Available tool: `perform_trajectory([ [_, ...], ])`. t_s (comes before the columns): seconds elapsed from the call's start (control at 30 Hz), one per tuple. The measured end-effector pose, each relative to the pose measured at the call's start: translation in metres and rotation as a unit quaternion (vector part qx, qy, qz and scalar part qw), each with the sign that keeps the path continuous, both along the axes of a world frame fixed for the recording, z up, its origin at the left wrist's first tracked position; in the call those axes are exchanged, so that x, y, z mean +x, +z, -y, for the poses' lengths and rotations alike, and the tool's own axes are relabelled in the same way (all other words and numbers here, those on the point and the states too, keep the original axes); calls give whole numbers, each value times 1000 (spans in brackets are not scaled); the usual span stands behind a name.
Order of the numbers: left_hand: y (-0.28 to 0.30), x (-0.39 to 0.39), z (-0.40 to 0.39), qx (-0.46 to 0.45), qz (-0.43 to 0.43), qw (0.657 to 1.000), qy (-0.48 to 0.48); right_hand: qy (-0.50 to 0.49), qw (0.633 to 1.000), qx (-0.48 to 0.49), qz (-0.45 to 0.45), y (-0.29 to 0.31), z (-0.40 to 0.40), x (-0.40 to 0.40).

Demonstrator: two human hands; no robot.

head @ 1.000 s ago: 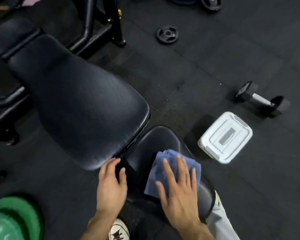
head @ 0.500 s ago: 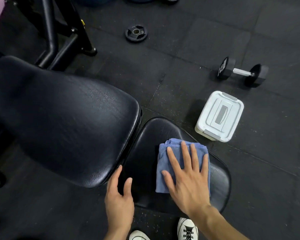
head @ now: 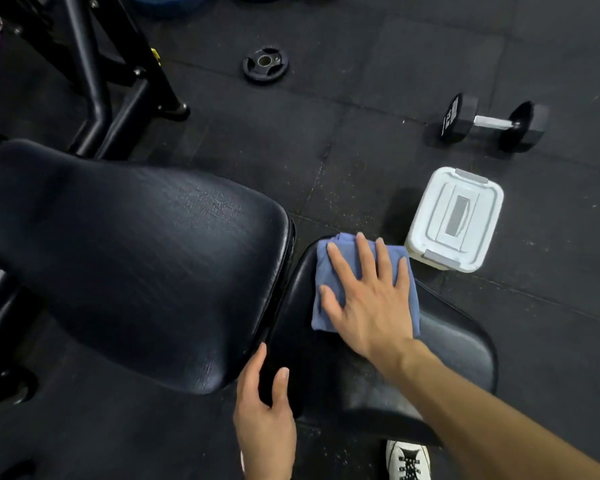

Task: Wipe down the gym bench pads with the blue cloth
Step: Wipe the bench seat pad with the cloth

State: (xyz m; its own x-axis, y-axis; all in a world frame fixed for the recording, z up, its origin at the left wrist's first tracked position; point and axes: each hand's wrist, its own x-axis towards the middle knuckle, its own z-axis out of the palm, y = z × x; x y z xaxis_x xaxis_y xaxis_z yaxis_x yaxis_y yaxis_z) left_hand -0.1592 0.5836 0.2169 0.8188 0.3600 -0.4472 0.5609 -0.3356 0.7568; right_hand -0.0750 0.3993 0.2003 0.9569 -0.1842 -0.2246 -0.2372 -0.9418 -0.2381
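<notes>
A folded blue cloth lies on the far end of the small black seat pad. My right hand presses flat on the cloth with fingers spread, covering most of it. The large black back pad slopes up to the left of the seat. My left hand rests at the near edge of the seat pad beside the gap between the two pads, fingers apart and holding nothing.
A white lidded plastic box sits on the dark rubber floor just right of the seat. A black dumbbell lies beyond it, a weight plate further back. A black rack frame stands at the upper left. A white shoe shows below.
My right hand has pushed the blue cloth away from me along the seat pad, from its near part to its far end. My left hand stays at the seat's near left edge.
</notes>
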Motion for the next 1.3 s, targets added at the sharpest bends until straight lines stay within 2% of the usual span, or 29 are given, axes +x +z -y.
perform_trajectory([
  [0.23, 4, 5, -11, -7, -18, 999, -36, -75, 997, 5, -13, 1, -27, 41],
  [0.43, 8, 18, -29, -44, -51, 996, -63, 18, 1000, -5, 19, 9, -67, 10],
  [0.63, 8, 40, -55, -139, -124, 979, -82, 56, 998, 4, 33, 6, -114, -59],
  [0.8, 20, 51, -73, -89, -123, 972, -180, 66, 996, -26, 49, -6, -134, -122],
  [0.93, 13, 44, -116, -17, -156, 968, -197, 62, 997, -35, 39, -2, -126, -122],
  [1.03, 10, 34, -147, 71, -81, 953, -284, 15, 999, -33, 39, 4, -105, -91],
  [1.1, 6, 34, -163, 153, 20, 922, -355, -43, 998, -30, 32, 5, -83, -61],
  [1.17, 6, 41, -168, 195, 140, 881, -407, -89, 995, -27, 22, 4, -59, -33],
  [1.2, 8, 50, -166, 209, 165, 864, -428, -111, 993, -22, 20, 3, -48, -21],
  [1.3, 9, 95, -139, 251, 159, 820, -490, -172, 985, 8, -9, 3, -21, 9],
])
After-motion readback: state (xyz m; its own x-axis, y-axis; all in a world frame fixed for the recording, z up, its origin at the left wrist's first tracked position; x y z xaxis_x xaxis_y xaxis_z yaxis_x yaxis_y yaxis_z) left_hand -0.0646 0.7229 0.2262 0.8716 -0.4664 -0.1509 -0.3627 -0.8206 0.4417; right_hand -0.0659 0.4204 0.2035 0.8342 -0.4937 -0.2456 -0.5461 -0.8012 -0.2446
